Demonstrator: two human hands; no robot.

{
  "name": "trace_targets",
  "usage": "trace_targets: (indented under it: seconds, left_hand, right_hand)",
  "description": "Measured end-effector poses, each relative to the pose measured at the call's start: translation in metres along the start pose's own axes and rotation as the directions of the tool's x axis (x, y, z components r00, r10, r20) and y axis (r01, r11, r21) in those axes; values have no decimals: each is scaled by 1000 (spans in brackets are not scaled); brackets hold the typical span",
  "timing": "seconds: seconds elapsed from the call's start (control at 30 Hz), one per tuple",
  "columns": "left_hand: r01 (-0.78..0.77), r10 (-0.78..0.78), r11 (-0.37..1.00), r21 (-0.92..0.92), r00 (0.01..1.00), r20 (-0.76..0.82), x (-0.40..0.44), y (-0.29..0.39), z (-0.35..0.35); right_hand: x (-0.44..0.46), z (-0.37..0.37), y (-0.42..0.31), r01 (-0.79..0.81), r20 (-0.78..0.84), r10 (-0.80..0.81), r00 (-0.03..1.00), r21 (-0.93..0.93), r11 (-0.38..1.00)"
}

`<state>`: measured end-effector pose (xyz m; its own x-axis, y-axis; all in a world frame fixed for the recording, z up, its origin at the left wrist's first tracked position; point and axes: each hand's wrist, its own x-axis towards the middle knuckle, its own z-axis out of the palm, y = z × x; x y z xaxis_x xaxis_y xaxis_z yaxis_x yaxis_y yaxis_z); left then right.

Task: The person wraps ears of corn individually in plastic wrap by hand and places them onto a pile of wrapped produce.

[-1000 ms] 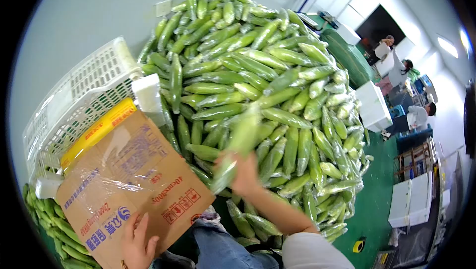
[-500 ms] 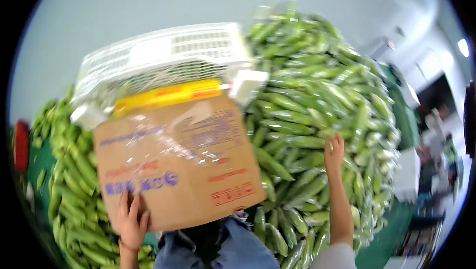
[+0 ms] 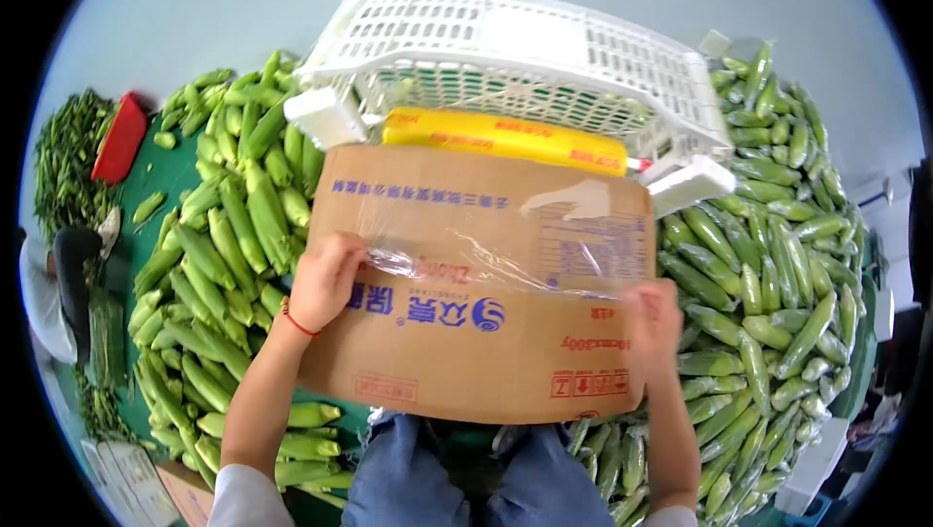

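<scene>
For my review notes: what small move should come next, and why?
Probably pull the clear film toward the knees: the left hand pinches its edge, the blurred right hand is at its other end, and the near cardboard lies bare.

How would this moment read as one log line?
left hand: grips clear film | right hand: blurred at film's other end | film: spans cardboard | wrapped corn: right side | unwrapped corn: left side
</scene>
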<state>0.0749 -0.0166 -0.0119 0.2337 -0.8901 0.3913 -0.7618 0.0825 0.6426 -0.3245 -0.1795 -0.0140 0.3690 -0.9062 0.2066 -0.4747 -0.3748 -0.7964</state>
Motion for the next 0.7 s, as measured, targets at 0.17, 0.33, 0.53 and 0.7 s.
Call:
trace_targets:
  seconds: [0.17, 0.33, 0.53, 0.7]
  left_hand:
    - [-169, 176, 982, 89, 981, -77, -60, 31, -46]
    - [-58, 54, 988, 145, 998, 31, -175, 33, -52]
    - [112, -640, 587, 802, 670, 375, -332, -52, -60]
    - [162, -792, 607, 778, 51, 608, -347, -113, -79]
  right_hand:
    - [-74, -26, 1, -30, 78, 21, 997, 107, 994]
    - [-120, -23, -10, -188, 400, 194, 896, -54, 981]
    - [-119, -19, 0, -230, 388, 218, 895, -15, 973]
    - [-112, -16, -10, -269, 393, 262, 881, -39, 962]
